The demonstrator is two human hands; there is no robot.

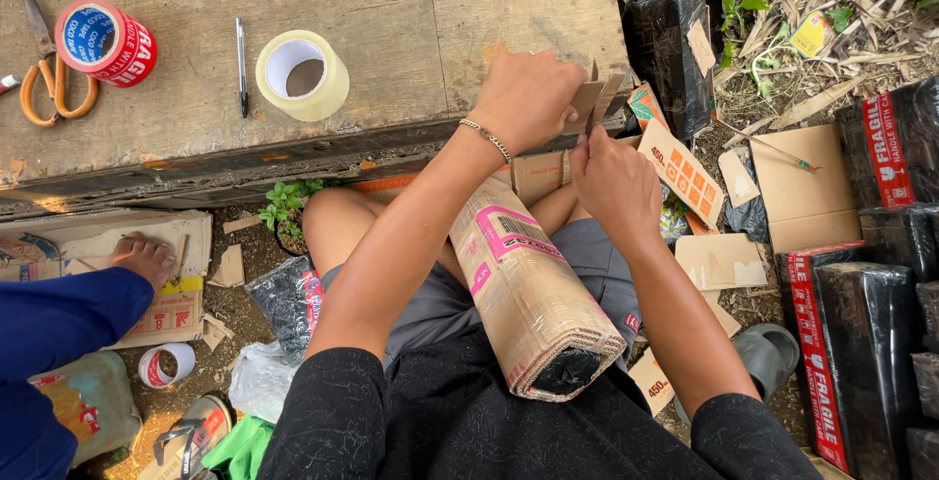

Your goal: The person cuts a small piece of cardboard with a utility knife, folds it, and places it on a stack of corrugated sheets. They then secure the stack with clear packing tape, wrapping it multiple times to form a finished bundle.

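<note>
A rolled-up cardboard tube [533, 294] with a black core lies across my lap, its near end pointing toward me. Both hands work at its far end by the edge of the wooden table [391, 40]. My left hand [528, 98], with a bracelet at the wrist, pinches a small brown cardboard flap [592, 98]. Just below, my right hand [616, 182] grips the same flap and the tube's far end.
On the table lie a clear tape roll [301, 74], a black pen [241, 64], a red printed tape roll [103, 42] and orange-handled scissors [49, 84]. Black wrapped parcels [861, 343] with red tape stand at right. Another person's blue-clad leg and bare foot [142, 255] are at left among cardboard scraps.
</note>
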